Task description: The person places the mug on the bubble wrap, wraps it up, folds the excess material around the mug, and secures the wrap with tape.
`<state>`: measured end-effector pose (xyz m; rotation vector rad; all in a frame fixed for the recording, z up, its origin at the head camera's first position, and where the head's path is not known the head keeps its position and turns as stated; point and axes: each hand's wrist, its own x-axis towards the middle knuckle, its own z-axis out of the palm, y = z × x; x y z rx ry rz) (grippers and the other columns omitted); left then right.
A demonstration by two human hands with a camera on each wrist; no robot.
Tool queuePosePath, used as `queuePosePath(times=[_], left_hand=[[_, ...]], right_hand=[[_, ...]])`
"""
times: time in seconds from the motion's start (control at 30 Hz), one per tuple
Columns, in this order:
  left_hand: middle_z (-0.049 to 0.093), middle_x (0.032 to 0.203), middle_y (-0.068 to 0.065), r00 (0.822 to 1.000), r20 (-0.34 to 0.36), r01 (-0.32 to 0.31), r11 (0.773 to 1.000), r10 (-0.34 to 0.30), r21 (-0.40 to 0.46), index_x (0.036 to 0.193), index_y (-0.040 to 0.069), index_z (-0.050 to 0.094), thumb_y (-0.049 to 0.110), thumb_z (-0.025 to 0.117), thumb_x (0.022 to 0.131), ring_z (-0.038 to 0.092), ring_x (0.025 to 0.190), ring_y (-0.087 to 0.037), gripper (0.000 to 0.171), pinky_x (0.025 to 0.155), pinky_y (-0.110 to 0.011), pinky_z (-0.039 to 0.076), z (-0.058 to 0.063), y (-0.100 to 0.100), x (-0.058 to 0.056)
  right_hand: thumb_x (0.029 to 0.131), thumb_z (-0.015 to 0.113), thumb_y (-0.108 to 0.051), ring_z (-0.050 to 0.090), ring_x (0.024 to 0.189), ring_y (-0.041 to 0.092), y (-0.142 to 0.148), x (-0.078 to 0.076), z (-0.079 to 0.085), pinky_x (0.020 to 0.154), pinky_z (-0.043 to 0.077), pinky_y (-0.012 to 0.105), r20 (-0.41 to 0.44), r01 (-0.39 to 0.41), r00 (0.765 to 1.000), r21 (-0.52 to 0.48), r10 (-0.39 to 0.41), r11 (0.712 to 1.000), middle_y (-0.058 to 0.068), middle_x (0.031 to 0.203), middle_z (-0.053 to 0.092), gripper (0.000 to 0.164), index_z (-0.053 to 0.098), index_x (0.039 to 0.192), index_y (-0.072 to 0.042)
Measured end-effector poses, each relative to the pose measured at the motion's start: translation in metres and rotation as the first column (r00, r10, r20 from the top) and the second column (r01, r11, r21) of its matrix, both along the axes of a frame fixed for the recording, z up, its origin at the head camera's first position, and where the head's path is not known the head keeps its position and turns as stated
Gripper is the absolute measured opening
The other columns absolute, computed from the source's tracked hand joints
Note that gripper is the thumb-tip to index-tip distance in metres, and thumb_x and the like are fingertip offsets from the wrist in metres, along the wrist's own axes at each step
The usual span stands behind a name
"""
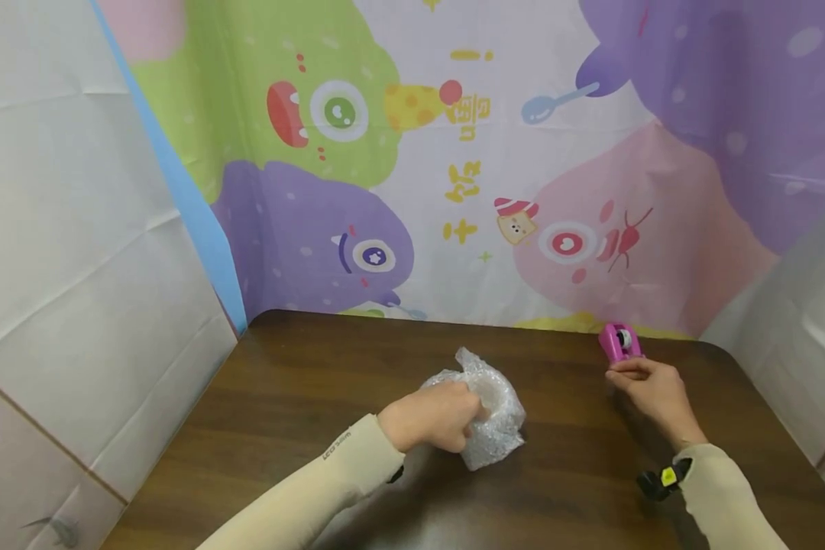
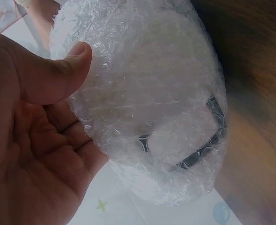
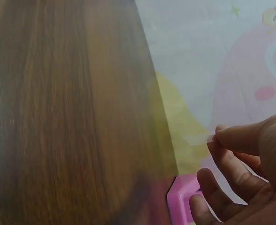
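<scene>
My left hand (image 1: 435,416) holds a bundle of clear bubble wrap (image 1: 496,416) over the middle of the table. In the left wrist view the thumb lies on the near face of the bubble wrap (image 2: 142,93) and the fingers go behind it. A pale thing with dark curved marks shows through the wrap; its kind cannot be told. At the right, my right hand (image 1: 656,393) is close by a pink tape dispenser (image 1: 615,344). The right wrist view shows its thumb and index finger pinching a small piece of clear tape (image 3: 210,138), with the other fingers loosely bent.
The brown wooden table (image 1: 302,367) runs back to a hanging cloth (image 1: 474,275) printed with cartoon monsters. Pale panels (image 1: 62,191) stand at the left and right sides. The tape dispenser is near the table's back right edge.
</scene>
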<state>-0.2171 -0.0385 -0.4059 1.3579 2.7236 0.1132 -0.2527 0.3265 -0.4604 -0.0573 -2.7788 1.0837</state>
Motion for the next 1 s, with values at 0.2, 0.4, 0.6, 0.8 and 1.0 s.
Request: queuePosePath(times=[0.2,0.4,0.6,0.8,1.0], left_hand=[[0.033,0.055,0.013,1.000,-0.002,0.002,1.000,-0.002,0.004,0.065,0.022,0.040,0.007,0.070,0.073,0.028,0.056,-0.005,0.035,0.051,-0.020,0.027,-0.002,0.003,0.002],[0.030,0.055,0.012,1.000,-0.007,0.006,1.000,-0.006,0.029,0.065,0.022,0.040,0.010,0.070,0.072,0.026,0.054,-0.004,0.033,0.048,-0.020,0.025,0.001,0.002,0.002],[0.035,0.054,0.013,1.000,-0.012,0.025,0.999,-0.024,0.038,0.065,0.023,0.047,0.030,0.073,0.083,0.030,0.052,-0.003,0.033,0.046,-0.019,0.030,0.001,0.000,0.000],[0.027,0.054,0.012,1.000,-0.009,0.030,0.998,-0.030,0.058,0.063,0.022,0.041,0.031,0.073,0.084,0.025,0.052,-0.002,0.039,0.046,-0.019,0.025,0.001,0.000,-0.001],[0.027,0.055,0.012,0.999,0.001,0.041,0.997,-0.041,0.059,0.063,0.019,0.046,0.030,0.073,0.084,0.025,0.053,-0.002,0.036,0.046,-0.018,0.026,-0.001,0.000,0.000]], right_hand=[[0.093,0.078,-0.027,0.064,0.080,0.006,-0.011,0.005,0.009,0.064,0.050,0.022,-0.051,-0.093,0.994,0.006,0.093,0.996,0.018,0.102,0.077,0.025,0.077,0.102,-0.004],[0.090,0.081,-0.020,0.061,0.076,-0.001,-0.023,0.006,0.015,0.064,0.049,0.020,-0.116,-0.134,0.984,0.010,0.134,0.991,0.014,0.098,0.078,0.016,0.079,0.097,-0.006],[0.089,0.082,-0.022,0.060,0.079,-0.001,-0.034,0.007,0.017,0.069,0.047,0.020,-0.148,-0.149,0.977,0.035,0.152,0.988,0.011,0.099,0.079,0.013,0.081,0.096,-0.011],[0.089,0.082,-0.021,0.062,0.081,0.000,-0.046,0.009,0.022,0.070,0.047,0.019,-0.158,-0.174,0.972,0.010,0.173,0.985,0.011,0.098,0.079,0.014,0.081,0.096,-0.010],[0.089,0.082,-0.023,0.066,0.093,0.011,-0.055,0.012,0.026,0.077,0.047,0.019,-0.158,-0.184,0.970,0.019,0.185,0.983,0.009,0.100,0.079,0.017,0.081,0.099,-0.010]])
